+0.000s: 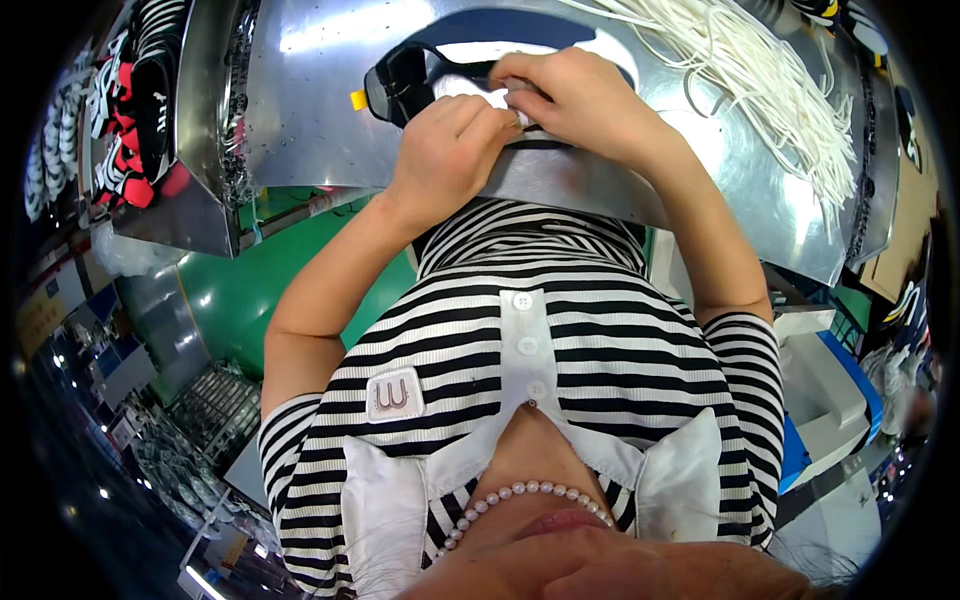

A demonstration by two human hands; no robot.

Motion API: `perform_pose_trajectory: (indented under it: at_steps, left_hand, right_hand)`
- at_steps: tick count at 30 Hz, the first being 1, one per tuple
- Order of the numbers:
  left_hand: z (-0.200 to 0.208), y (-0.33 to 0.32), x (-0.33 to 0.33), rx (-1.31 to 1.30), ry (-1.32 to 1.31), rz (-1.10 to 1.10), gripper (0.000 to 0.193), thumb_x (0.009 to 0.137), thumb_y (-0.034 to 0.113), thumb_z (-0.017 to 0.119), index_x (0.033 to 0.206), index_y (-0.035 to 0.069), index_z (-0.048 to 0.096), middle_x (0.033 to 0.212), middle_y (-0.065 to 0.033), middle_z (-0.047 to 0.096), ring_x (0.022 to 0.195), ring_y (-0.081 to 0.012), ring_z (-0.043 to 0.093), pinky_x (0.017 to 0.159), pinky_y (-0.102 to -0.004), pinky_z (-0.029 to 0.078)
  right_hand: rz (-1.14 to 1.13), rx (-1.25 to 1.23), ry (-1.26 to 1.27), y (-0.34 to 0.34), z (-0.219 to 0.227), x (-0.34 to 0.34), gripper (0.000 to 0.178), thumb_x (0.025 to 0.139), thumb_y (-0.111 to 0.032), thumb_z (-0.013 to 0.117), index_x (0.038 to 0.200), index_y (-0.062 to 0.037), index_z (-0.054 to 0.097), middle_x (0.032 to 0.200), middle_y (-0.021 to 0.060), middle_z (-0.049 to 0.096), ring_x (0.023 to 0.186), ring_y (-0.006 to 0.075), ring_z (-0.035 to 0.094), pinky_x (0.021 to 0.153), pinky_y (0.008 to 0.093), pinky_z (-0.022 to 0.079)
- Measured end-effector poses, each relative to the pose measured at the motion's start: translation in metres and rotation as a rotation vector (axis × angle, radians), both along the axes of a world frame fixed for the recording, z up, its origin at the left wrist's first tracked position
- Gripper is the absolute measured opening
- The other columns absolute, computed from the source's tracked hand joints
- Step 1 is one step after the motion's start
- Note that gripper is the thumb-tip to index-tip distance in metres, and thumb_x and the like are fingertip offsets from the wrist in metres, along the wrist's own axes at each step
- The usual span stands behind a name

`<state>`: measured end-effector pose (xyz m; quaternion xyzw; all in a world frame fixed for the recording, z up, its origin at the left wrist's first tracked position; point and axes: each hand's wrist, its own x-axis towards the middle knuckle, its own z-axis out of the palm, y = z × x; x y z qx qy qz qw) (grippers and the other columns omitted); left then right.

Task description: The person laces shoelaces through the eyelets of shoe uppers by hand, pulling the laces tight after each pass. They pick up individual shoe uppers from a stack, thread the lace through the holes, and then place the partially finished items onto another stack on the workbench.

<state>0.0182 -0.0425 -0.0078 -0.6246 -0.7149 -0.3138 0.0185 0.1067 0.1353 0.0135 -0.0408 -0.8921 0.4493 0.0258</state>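
Note:
A dark navy, black and white shoe [400, 85] lies on the metal worktable, close to its front edge. A small yellow tab sticks out at its left end. My left hand [450, 150] is closed at the shoe's near side, fingers curled and thumb pressed in. From the right my right hand [585, 100] reaches over the shoe, its thumb and forefinger bent in a pinch. The fingertips of both hands come close together over a white part of the shoe. What exactly they pinch there is mostly hidden by the fingers.
A loose bundle of white laces [750, 75] spreads across the right of the metal worktable [300, 130]. Black, white and red shoes [135, 130] are stacked left of the table's raised edge. A white and blue machine part [825, 400] stands at my right side.

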Motion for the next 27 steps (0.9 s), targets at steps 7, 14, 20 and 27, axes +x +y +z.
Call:
perform_pose_trajectory:
  at_steps: [7,14,20,27]
  left_hand:
    - [-0.007,-0.005,-0.001,0.052,-0.014,-0.028,0.018,0.078,0.004,0.075,0.090,0.003,0.062,0.074,-0.0098,0.058,0.065,-0.0275,0.058,0.058,-0.0366,0.045]
    - [0.000,-0.006,-0.004,-0.068,-0.127,-0.058,0.013,0.083,0.009,0.070,0.089,0.004,0.061,0.076,-0.0091,0.056,0.069,-0.0276,0.058,0.060,-0.0374,0.047]
    - [0.011,-0.006,-0.009,-0.197,-0.560,0.045,0.065,0.086,0.022,0.074,0.136,0.004,0.038,0.093,-0.0162,0.067,0.086,-0.0327,0.067,0.076,-0.0387,0.052]
    - [0.010,0.011,-0.007,-0.188,-0.690,0.432,0.051,0.086,0.035,0.073,0.123,0.005,0.055,0.092,-0.0169,0.069,0.083,-0.0316,0.069,0.072,-0.0369,0.053]
  right_hand:
    - [-0.019,-0.055,-0.199,0.001,-0.004,0.005,0.023,0.088,-0.021,0.062,0.105,-0.0087,0.070,0.090,0.0143,0.071,0.081,0.0318,0.068,0.073,0.0412,0.052]
    - [-0.392,-0.658,0.233,0.021,0.011,0.006,0.018,0.088,-0.013,0.069,0.104,-0.0058,0.071,0.096,0.0016,0.071,0.083,0.0096,0.066,0.075,0.0230,0.051]
    - [-0.331,-0.608,0.222,0.012,-0.013,-0.009,0.019,0.085,-0.013,0.074,0.102,-0.0039,0.072,0.090,0.0024,0.072,0.082,0.0073,0.065,0.075,0.0217,0.051]
    - [-0.349,-0.758,0.065,-0.014,-0.033,-0.016,0.017,0.086,-0.011,0.073,0.100,-0.0014,0.071,0.088,0.0006,0.070,0.077,0.0063,0.062,0.071,0.0205,0.049]
